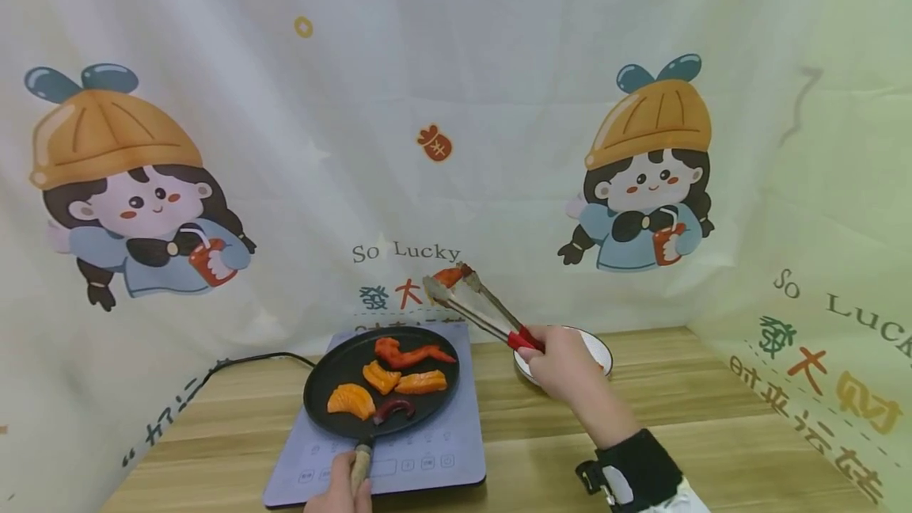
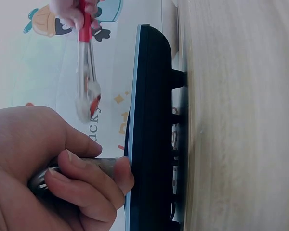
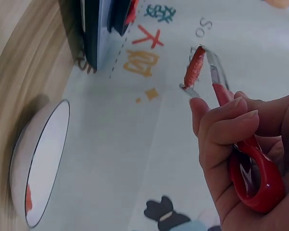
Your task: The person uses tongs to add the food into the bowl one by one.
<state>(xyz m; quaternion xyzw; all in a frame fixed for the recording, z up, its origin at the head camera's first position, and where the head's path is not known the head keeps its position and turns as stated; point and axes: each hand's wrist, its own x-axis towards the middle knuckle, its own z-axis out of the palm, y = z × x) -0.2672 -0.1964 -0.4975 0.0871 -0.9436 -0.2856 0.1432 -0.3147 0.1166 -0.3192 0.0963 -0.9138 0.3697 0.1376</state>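
My left hand (image 1: 336, 491) grips the wooden handle (image 1: 361, 467) of a black frying pan (image 1: 335, 366). Inside the pan lie a red chicken wing (image 1: 399, 353), several orange pieces (image 1: 351, 400) and a dark red curved piece (image 1: 393, 410). My right hand (image 1: 563, 362) holds metal tongs with red grips (image 3: 265, 187), fingers curled around them. Between the tong tips, raised above the pan's far right side, is a reddish piece of food (image 3: 194, 67); its kind is unclear. In the left wrist view, fingers of the left hand (image 2: 86, 183) wrap the handle.
Beneath the pan is a flat induction cooker (image 1: 456, 450) on a wooden table (image 1: 541, 450). A black cord (image 1: 249, 356) runs off to the left. Behind the right hand stands a white dark-rimmed dish (image 3: 50, 149) with something reddish inside. A printed cloth (image 1: 499, 101) hangs behind.
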